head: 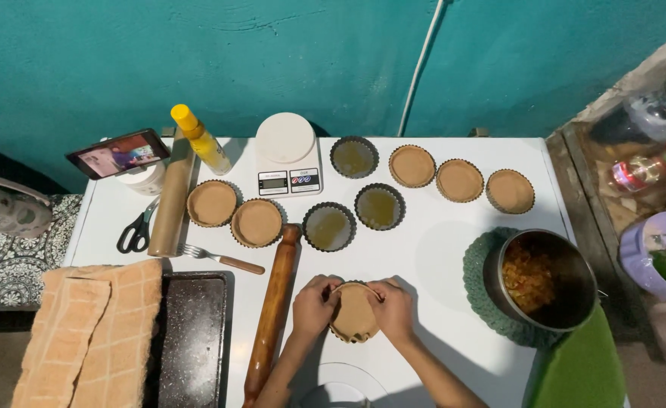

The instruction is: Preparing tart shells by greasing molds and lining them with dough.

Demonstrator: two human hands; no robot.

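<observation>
Nearest me, the left hand (pixel 314 304) and the right hand (pixel 393 308) were cupped either side of a small fluted tart tin (pixel 354 313) lined with brown dough, fingertips pinching its rim at the front of the white table (pixel 439 227). The dough looked soft and easily torn, the tin light and thin, so it seemed best gripped by the tin's edge rather than the pastry.

Beside the left hand lay a long wooden rolling pin (pixel 272 313), and to the right a steel pot of filling (pixel 546 279) on a green mat.

Further back I counted five more lined tins (pixel 460 180) and three greased empty ones (pixel 379 206). There was also one fork (pixel 219 258), one pair of scissors (pixel 136 230), one kitchen scale (pixel 288 155) and one yellow bottle (pixel 201 140) near the teal wall.
</observation>
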